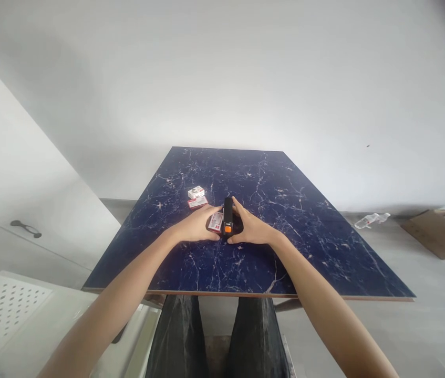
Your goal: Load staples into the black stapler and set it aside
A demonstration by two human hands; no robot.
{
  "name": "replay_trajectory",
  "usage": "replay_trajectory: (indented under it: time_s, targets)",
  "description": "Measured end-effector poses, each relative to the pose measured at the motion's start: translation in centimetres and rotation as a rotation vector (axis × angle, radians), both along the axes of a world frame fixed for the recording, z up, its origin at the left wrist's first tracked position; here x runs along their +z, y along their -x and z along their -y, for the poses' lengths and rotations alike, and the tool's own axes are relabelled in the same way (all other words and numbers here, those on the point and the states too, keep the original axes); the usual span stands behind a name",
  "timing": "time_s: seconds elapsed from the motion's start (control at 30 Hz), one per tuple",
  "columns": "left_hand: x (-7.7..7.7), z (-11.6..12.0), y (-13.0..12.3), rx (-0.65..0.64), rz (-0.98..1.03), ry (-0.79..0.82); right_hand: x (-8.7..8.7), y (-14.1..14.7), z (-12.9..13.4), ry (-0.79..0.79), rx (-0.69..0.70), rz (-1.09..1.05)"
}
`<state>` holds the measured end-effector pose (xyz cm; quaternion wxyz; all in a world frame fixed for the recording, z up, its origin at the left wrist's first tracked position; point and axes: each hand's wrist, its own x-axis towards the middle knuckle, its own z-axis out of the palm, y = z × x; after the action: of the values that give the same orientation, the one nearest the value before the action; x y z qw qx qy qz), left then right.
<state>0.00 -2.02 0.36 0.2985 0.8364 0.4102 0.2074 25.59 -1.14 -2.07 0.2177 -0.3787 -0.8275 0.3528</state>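
My left hand (199, 224) curves around a small red-and-white box (216, 222), its thumb and fingers on either side. Just to the right of that box stands a black stapler (228, 214) with an orange part at its near end. Fingers of my right hand (251, 227) are bent about the stapler, the thumb low by the orange end. The two hands nearly meet over the middle of the table, and they partly hide what lies between them. Beyond my left hand lie a white box (196, 192) and a flat red-and-white box (197, 202), close together.
The dark blue marble-patterned table (246, 273) ends at a pale wall. On the floor to the right are a clear plastic bottle (372, 220) and a cardboard box (438, 233). A white cabinet (29, 173) with a dark handle stands at left, above a perforated white panel (5, 310).
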Motion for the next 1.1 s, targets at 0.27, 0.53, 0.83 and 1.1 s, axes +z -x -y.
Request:
replay_trajectory:
  time_s: [0.27, 0.53, 0.83, 1.1]
  targets:
    - [-0.1, 0.1, -0.1, 0.015, -0.007, -0.001, 0.0, 0.0, 0.3, -0.011, -0.014, -0.018]
    - [0.2, -2.0, 2.9, 0.307, -0.142, -0.356, 1.1, -0.4, 1.1, 0.047, -0.032, -0.022]
    - [-0.6, -2.1, 3.6, 0.288, -0.263, -0.277, 1.1, -0.6, 1.0, 0.033, -0.04, -0.078]
    - [-0.1, -2.3, 3.5, 0.059, -0.17, -0.148, 1.5, -0.6, 1.3, 0.036, -0.053, -0.056]
